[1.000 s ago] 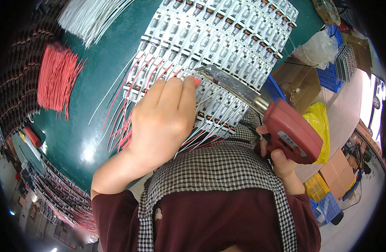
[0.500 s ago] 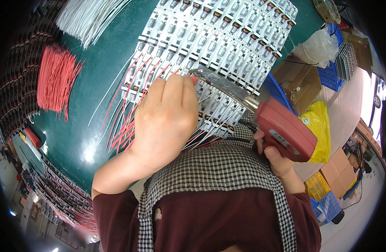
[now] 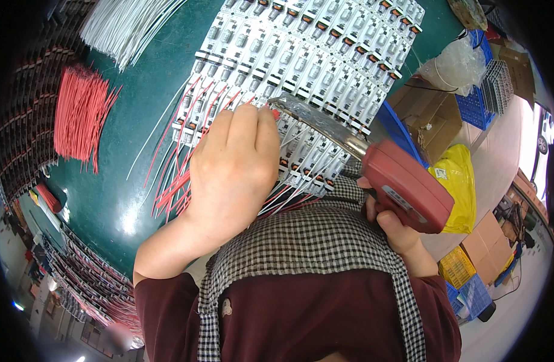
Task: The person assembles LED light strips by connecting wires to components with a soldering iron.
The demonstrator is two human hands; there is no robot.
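My left hand [image 3: 237, 160], back upward, reaches over a panel of white circuit boards [image 3: 289, 51]. Its fingers are closed together round red wires [image 3: 181, 187], whose loose ends stick out beside the palm; the fingertips are partly hidden. My right hand [image 3: 398, 230] grips a red soldering gun [image 3: 406, 184] from below. The gun's metal shaft points left across the panel, and its tip lies just beyond my left fingertips, at the boards. Red and white wires trail from the boards along the panel's near edge.
On the green table [image 3: 132, 120] lie a bundle of red wires [image 3: 84, 114] and a bundle of white wires [image 3: 129, 27]. Stacked board panels [image 3: 87, 277] stand at the left. To the right are a cardboard box [image 3: 430, 120], a yellow bag [image 3: 461, 193] and blue crates [image 3: 470, 108].
My left hand and the soldering gun's tip have shifted slightly left. The panel has moved a little the same way. A trigger now shows at the front of the gun.
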